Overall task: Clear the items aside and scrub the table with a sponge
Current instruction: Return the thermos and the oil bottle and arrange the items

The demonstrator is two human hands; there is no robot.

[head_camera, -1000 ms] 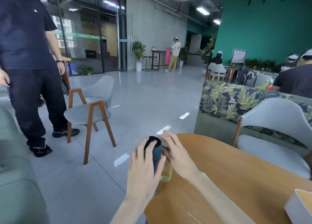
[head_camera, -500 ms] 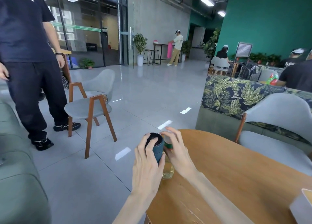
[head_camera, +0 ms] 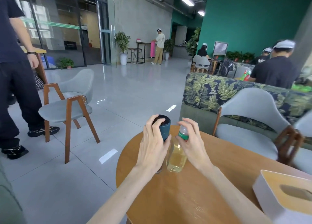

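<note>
A dark teal flask (head_camera: pixel 164 129) with a black lid stands near the far left rim of the round wooden table (head_camera: pixel 194 190). My left hand (head_camera: pixel 152 147) is wrapped around its body. Right beside it stands a clear plastic bottle (head_camera: pixel 177 156) of yellow liquid with a green label. My right hand (head_camera: pixel 192 144) holds the bottle at its neck, fingers curled over the cap. The two containers almost touch. No sponge is in view.
A white tissue box (head_camera: pixel 287 195) with a wooden top sits at the table's right edge. Grey chairs stand at the left (head_camera: pixel 67 105) and the right (head_camera: pixel 249 122). A person in dark clothes (head_camera: pixel 15 71) stands on the left. A leaf-patterned sofa (head_camera: pixel 219 92) lies behind the table.
The view has tilted down, showing more of the table. My right hand has slid from the bottle's side up to its neck, leaving the bottle's body in sight. My left hand still grips the flask.
</note>
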